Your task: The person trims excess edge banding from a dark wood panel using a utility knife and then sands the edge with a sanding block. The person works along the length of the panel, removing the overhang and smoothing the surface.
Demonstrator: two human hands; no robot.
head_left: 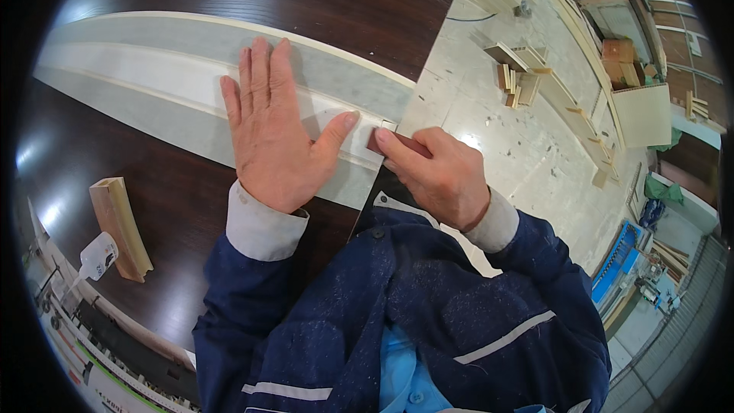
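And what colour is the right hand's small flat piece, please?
The flat piece is reddish brown, best in head view.

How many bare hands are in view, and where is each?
2: the left hand rests spread on the grey-and-white panel; the right hand holds a reddish-brown piece at the panel's right end. No other hand shows.

Brown block [374, 142] partly out of sight inside the right hand [443, 174].
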